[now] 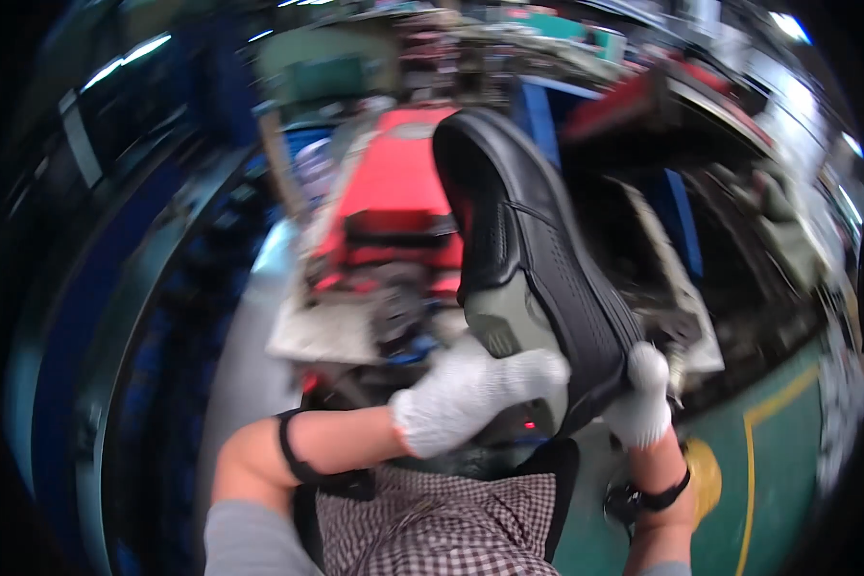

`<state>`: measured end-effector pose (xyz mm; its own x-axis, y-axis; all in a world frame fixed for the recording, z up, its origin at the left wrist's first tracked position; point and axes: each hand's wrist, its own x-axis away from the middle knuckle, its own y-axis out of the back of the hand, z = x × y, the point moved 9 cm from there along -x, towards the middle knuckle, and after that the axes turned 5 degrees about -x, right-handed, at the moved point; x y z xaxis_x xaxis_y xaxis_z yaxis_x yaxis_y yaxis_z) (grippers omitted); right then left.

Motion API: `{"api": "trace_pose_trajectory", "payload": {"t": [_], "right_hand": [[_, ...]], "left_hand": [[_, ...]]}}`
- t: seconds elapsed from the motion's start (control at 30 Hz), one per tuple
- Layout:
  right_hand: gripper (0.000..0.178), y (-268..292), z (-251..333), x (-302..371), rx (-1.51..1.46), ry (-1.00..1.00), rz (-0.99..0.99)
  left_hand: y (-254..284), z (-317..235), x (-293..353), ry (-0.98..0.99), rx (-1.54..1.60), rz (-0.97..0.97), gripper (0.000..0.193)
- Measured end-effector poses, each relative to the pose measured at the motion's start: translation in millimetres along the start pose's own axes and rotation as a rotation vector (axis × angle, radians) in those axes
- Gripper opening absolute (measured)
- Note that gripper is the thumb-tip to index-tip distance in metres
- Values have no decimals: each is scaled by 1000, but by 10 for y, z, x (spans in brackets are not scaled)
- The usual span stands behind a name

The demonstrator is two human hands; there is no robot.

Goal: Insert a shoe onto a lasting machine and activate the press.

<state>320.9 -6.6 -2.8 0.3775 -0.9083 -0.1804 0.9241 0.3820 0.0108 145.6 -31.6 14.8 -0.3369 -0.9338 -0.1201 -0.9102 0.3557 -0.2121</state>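
Observation:
A black shoe (571,278) with stitched and perforated sides is held up in front of me, its rounded end tilted away to the upper left. A grey-green block (514,322), which looks like a shoe last, sticks out along its left side. My left hand (480,392), in a white knit glove, is closed over the lower part of that block. White-gloved too, my right hand (640,396) grips the near end of the shoe from the right, with its fingers at the edge. The shoe hides parts of both hands' fingers.
Beyond the shoe lies a long bench with a red top (394,173), blurred. Dark racks with blue frames (134,250) run along the left. At the right stand another red-topped table (662,106) and a green floor (778,461) with a yellow line. A yellow round object (704,478) is near my right forearm.

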Motion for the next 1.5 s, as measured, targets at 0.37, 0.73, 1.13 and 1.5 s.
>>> {"api": "trace_pose_trajectory", "payload": {"t": [0.37,0.73,1.13,1.5], "right_hand": [[100,-1244,223,-150,73,278,193],[64,-373,55,-328,151,446,-256],[53,-183,-98,-164,217,438,-360],[55,-82,-501,-321,242,364,-339]], "left_hand": [[2669,73,2482,-256,271,-1141,33],[5887,610,3827,293,-513,-1800,80],[4882,259,4359,378,-1547,-2135,90],[5040,681,6109,783,-157,-2654,132]]}}
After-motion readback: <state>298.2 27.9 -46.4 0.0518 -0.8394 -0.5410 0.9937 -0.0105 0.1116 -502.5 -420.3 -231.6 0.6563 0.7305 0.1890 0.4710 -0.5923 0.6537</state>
